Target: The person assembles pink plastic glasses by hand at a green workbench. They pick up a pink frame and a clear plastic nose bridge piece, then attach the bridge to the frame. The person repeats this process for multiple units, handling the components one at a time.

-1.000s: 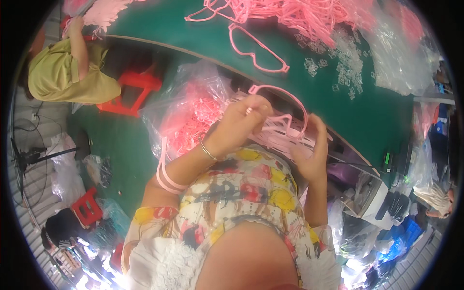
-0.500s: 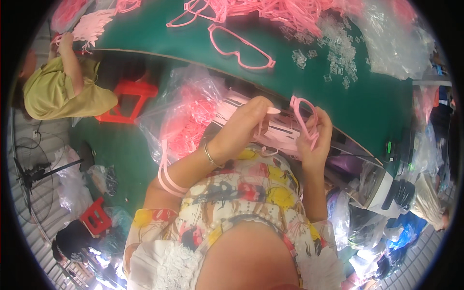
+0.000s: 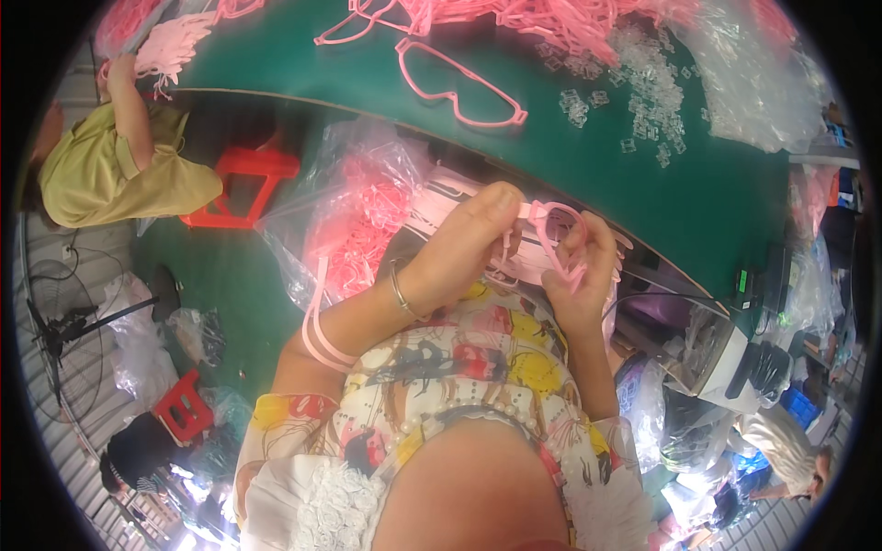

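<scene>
Pink frame [image 3: 545, 238], one, toward two o'clock: gripped by right hand [image 3: 582, 286]. Pale pink strip [image 3: 525, 210], mostly hidden: pinched in left hand [image 3: 470, 231], junction unclear. Pink pile [image 3: 542, 20], twelve o'clock: cut off.

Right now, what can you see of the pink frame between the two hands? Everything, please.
The pink frame is a slim, smooth rim, plastic by its look, curving around an opening, with a small squarish tab at one end. It is held tilted above pale pink straps. The right grip has its right side; the tab is at the left grip. Fingers hide part of it, and whether anything threads the tab is unclear.
</scene>
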Demonstrator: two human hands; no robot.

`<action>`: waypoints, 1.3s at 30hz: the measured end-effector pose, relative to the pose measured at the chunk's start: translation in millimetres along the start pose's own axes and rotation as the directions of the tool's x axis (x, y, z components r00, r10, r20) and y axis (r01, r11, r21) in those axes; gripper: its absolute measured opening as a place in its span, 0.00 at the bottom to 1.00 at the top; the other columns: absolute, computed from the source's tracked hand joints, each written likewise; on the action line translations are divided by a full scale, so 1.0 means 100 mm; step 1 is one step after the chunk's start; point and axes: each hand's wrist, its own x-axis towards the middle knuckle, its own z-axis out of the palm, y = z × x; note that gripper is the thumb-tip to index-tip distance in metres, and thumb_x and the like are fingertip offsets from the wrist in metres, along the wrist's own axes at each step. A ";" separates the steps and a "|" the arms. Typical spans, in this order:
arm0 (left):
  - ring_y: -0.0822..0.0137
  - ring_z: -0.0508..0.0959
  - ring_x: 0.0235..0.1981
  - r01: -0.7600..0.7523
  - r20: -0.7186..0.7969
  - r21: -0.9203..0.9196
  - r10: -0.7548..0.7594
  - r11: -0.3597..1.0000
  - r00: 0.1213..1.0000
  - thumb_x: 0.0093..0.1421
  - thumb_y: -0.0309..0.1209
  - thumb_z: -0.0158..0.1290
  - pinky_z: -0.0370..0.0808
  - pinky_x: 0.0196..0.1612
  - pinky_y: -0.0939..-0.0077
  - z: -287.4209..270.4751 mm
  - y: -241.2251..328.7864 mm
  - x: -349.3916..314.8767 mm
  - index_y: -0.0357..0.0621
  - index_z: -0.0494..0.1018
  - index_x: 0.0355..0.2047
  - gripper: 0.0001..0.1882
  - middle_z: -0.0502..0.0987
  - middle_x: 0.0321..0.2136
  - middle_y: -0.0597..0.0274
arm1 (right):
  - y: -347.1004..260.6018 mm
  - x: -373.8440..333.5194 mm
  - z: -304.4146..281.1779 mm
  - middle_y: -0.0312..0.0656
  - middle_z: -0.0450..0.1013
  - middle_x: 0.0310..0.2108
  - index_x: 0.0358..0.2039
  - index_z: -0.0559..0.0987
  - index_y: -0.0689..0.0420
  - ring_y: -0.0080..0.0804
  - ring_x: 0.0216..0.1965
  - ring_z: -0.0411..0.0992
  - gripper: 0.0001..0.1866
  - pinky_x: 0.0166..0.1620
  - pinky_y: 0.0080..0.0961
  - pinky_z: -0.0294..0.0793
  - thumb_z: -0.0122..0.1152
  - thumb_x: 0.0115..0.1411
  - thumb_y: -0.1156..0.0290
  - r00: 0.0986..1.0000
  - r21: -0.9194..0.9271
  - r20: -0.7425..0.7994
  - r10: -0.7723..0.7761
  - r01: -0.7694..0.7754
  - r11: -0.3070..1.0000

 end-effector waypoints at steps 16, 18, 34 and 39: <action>0.53 0.70 0.25 -0.347 0.128 0.834 0.462 0.428 0.878 0.62 0.35 0.45 0.67 0.30 0.63 -0.05 0.05 0.01 0.40 0.73 0.33 0.12 0.68 0.25 0.51 | -0.51 0.20 0.03 0.50 0.65 0.44 0.53 0.65 0.62 0.45 0.42 0.66 0.38 0.43 0.33 0.66 0.69 0.40 0.68 0.913 -0.805 0.299 -0.277 0.398 0.441; 0.51 0.70 0.26 -0.368 0.176 0.852 0.460 0.373 0.871 0.62 0.35 0.43 0.67 0.30 0.62 0.01 -0.01 0.00 0.40 0.73 0.33 0.13 0.68 0.25 0.50 | -0.49 0.25 0.15 0.50 0.66 0.42 0.52 0.66 0.61 0.46 0.39 0.67 0.36 0.41 0.34 0.67 0.66 0.41 0.69 0.907 -0.798 0.341 -0.247 0.418 0.434; 0.74 0.71 0.28 0.114 0.202 0.396 -0.208 0.911 0.957 0.63 0.34 0.45 0.68 0.34 0.80 -0.39 0.34 -0.09 0.33 0.73 0.31 0.14 0.72 0.25 0.65 | -0.71 0.47 -0.18 0.40 0.61 0.25 0.37 0.72 0.59 0.32 0.27 0.62 0.22 0.34 0.24 0.64 0.59 0.35 0.72 0.871 -0.574 0.461 0.170 0.146 0.806; 0.75 0.71 0.28 0.168 0.160 0.520 -0.289 0.837 0.944 0.59 0.30 0.50 0.68 0.33 0.81 -0.39 0.32 -0.08 0.34 0.75 0.26 0.11 0.74 0.25 0.64 | -0.61 0.50 -0.26 0.39 0.61 0.26 0.36 0.72 0.59 0.32 0.28 0.62 0.22 0.33 0.25 0.62 0.58 0.34 0.72 0.837 -0.569 0.520 0.170 0.191 0.800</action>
